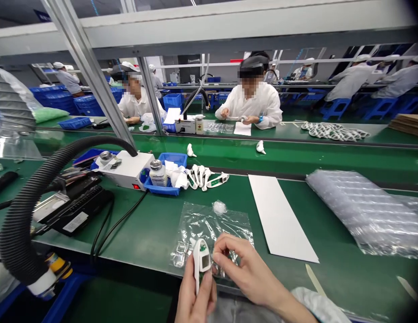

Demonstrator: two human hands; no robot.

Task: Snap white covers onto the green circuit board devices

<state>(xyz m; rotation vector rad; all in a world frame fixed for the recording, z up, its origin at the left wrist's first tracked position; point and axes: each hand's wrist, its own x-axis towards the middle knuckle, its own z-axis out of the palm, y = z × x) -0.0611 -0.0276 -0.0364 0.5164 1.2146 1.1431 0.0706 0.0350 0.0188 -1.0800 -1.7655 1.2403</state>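
My left hand point(195, 296) is wrapped round a white plastic housing point(196, 258) that stands nearly upright, with a small grey screen and green circuit board showing in it. Just to its right, my right hand point(234, 260) has thumb and forefinger pinched together close to the housing's edge; whatever lies between those fingertips is too small to name. Beneath both hands a clear plastic bag point(195, 220) lies on the green bench, with small clear pieces at its left and a crumpled clear bit point(219, 207) at its top edge.
Several white housings point(202, 176) lie beside a blue tray point(163, 189) holding a bottle. A white board point(279, 215) and bubble wrap point(360, 211) are on the right. At left are a black hose point(23, 197) and a white box point(126, 168). Two people sit across the bench.
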